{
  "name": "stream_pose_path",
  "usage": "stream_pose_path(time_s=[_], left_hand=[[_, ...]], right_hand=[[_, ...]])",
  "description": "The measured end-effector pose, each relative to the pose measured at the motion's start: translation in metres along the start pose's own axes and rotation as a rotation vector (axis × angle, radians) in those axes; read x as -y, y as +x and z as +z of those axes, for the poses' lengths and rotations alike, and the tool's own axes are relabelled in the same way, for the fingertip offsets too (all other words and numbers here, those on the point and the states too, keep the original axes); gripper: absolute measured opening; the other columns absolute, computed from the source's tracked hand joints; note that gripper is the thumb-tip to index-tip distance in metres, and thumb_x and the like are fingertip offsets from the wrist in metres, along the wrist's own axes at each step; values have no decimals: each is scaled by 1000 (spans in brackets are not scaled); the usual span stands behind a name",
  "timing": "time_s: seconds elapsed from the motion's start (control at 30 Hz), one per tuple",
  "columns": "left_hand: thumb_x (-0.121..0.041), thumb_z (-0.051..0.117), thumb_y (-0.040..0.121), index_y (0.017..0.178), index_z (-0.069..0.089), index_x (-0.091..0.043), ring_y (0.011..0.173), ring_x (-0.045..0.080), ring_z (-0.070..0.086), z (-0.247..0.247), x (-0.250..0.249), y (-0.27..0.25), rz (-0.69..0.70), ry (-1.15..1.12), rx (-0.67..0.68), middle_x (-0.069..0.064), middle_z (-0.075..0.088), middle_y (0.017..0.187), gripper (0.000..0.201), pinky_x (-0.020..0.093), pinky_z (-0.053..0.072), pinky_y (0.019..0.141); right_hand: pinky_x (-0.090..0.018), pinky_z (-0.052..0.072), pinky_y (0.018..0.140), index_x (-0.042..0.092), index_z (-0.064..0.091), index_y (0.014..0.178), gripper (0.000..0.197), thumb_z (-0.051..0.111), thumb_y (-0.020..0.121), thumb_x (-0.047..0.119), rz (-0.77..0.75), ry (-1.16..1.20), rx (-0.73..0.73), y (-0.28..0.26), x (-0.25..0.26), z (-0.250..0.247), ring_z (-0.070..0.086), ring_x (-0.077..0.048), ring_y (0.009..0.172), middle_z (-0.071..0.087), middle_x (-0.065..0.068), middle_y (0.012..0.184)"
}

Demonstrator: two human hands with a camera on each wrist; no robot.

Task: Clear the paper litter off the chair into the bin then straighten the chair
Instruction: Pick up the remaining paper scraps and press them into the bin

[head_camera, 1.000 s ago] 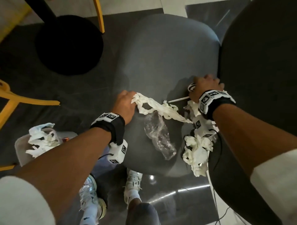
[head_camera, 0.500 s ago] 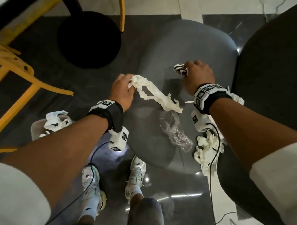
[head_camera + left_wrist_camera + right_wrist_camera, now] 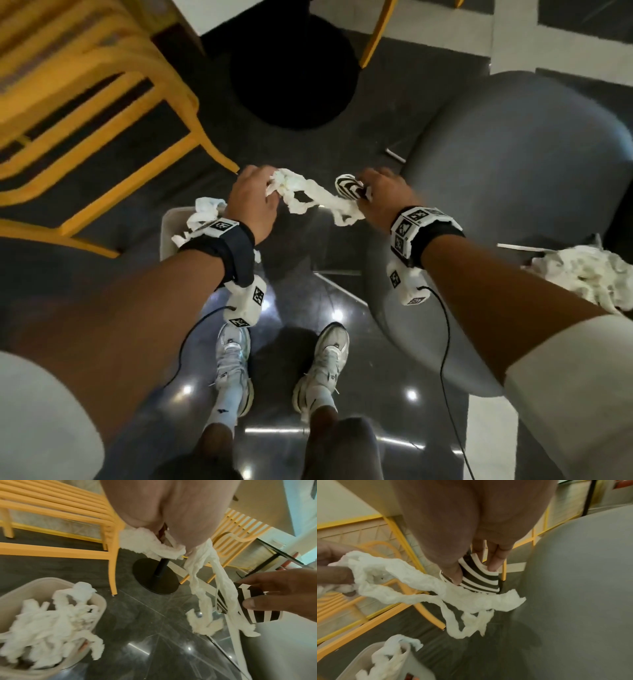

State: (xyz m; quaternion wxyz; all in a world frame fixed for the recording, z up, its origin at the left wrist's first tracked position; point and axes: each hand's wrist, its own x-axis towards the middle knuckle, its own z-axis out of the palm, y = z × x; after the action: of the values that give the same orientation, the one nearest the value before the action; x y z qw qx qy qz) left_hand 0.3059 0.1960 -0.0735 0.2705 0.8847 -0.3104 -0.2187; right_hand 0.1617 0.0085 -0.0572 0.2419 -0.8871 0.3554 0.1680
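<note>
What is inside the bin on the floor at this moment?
The bin holds crumpled white tissue paper heaped above its rim, some hanging over the edge. Dark gaps show between the pieces, but whatever lies beneath the heap, and the bin's bottom, is covered.

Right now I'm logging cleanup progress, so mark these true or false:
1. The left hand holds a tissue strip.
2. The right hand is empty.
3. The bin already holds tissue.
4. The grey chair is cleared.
1. True: the left hand grips the tissue strip.
2. False: the right hand holds a striped paper cup.
3. True: crumpled tissue sits in the bin.
4. False: a tissue pile remains on the grey chair.
</note>
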Motion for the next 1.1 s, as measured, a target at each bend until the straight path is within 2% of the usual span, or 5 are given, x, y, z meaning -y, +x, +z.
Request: stream_pose_path(time_s=[0.3,0.47,0.8,0.93,1.1], left_hand=[[-15,57,92,128,55,-12,121,32,51,-53,153,-31,-282,69,67,15,54,129,36,35,38,101],[-20,55,93,129,52,-13,122,34,53,-34,241,-32,-480,21,138,13,55,132,36,40,42,99],[-26,59,93,129,50,-10,113,32,60,74,332,-24,-659,-138,195,11,63,124,41,39,49,97],[-23,62,90,136,46,-8,120,27,56,78,337,-32,-644,-210,168,8,57,131,50,36,45,102],[-15,67,86,145,31,-11,131,29,48,48,319,-23,-678,-272,186,10,49,143,69,34,39,107]], right_hand=[[-35,51,93,24,58,125,37,57,88,32,-58,143,223,34,170,131,63,-30,109,68,-7,117],[-45,54,91,20,49,128,41,49,93,43,-41,123,266,61,220,211,65,-36,104,67,-12,116],[-47,54,91,25,50,126,30,50,96,30,-159,-286,353,105,213,359,62,-33,110,61,-9,125],[-43,46,102,15,45,134,48,60,92,32,-185,-145,379,102,209,366,54,-34,123,53,-14,136],[-46,51,96,27,42,132,46,51,88,38,-173,-43,264,98,204,323,60,-32,113,58,-5,129]])
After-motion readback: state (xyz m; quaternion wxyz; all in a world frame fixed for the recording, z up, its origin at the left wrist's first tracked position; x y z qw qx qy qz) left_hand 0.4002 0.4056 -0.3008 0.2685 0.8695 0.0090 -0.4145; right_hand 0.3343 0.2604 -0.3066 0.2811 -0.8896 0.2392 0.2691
